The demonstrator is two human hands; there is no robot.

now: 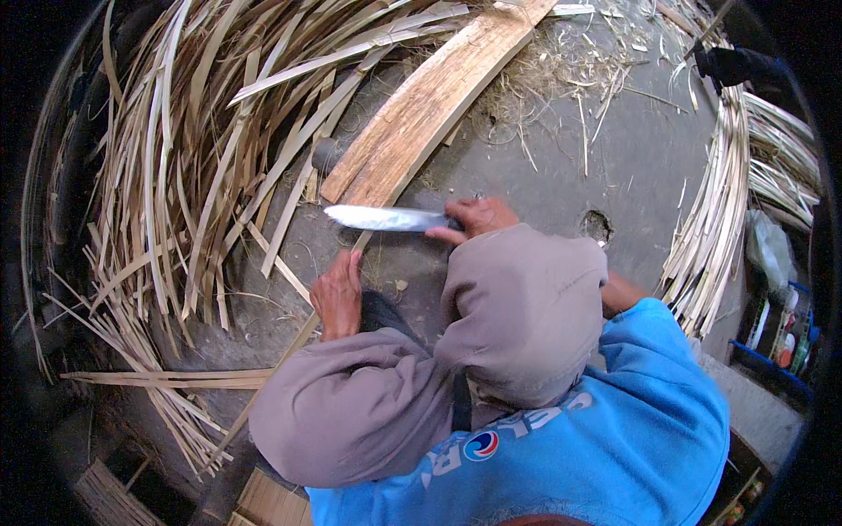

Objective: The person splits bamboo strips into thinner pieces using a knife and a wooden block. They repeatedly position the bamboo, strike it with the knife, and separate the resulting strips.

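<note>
My right hand is closed around the handle of a knife, whose broad, shiny blade points left. The blade lies across the near end of a long wooden board, over a thin strip. My left hand pinches that pale bamboo-like strip just on the near side of the blade. The strip's tip shows by the fingertips, and its long tail runs back toward the lower left, past my knee. Whether the blade's edge touches the strip I cannot tell.
A large heap of long pale strips covers the left side. More strips lie bundled at the right, near a plastic bag and a blue rack. Shavings litter the grey floor, which has a small hole.
</note>
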